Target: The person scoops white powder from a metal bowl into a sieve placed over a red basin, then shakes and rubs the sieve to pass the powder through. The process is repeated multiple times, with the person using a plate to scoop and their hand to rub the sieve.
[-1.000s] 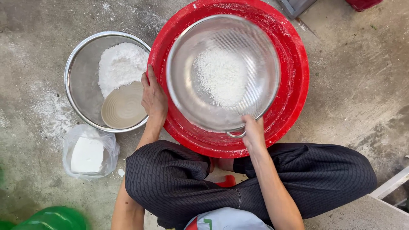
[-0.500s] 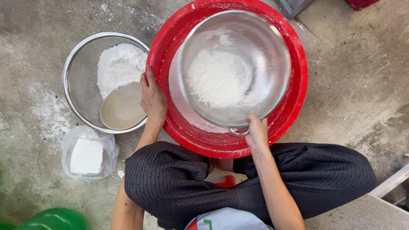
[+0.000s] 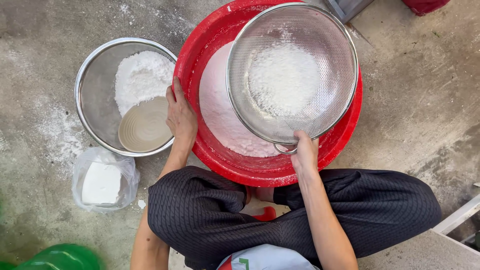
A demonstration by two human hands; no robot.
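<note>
Shifted right since 0.5 s ago: the metal sieve (image 3: 292, 75) now sits over the far-right part of the red basin (image 3: 345, 130) and tilts, uncovering a white flour heap (image 3: 220, 107) on the basin's left side. More flour lies inside the sieve, approx centred.

Right hand (image 3: 305, 155) has its fingers closed on the sieve's near rim, by the small loop handle; I see the thumb on top, the rest is hidden under the rim. Left hand (image 3: 181, 116) lies flat on the basin's left rim, fingers straight and together, pressing on it w/o curling round anything.

Just left of the basin, touching or nearly so, sits a steel bowl (image 3: 92, 100) w/ a flour pile at its far side and a small beige bowl (image 3: 145, 125) at its near-right side. Nearer me on the concrete floor (image 3: 415, 115), a clear plastic bag (image 3: 104, 180) w/ white powder. Green object (image 3: 60, 257) at bottom-left, cut off. My legs in dark trousers (image 3: 210, 210) are crossed below the basin.
</note>
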